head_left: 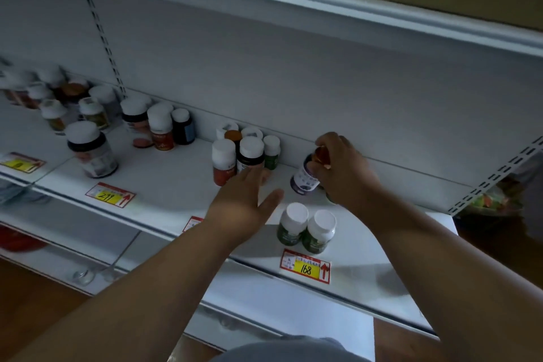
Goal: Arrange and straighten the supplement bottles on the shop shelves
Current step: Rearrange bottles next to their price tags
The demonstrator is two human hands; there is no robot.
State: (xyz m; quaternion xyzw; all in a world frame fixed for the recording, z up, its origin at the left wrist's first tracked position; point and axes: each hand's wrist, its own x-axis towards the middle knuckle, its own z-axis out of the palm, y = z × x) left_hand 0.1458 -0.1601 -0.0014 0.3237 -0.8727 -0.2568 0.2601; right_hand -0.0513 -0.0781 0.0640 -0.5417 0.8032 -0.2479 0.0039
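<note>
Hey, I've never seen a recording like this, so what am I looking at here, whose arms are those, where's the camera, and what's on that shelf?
There is no machine here. The one picture comes from a camera worn on a person's head, looking forward and down, so the two bare arms are that person's own.

The right hand grips a tilted bottle with a purple label and amber cap. The left hand is open, fingers reaching toward a cluster of white-capped bottles.

They stand on a white shop shelf. Two green-labelled bottles stand side by side near the front edge, above a price tag reading 168. More bottles sit further left, partly blurred.
</note>
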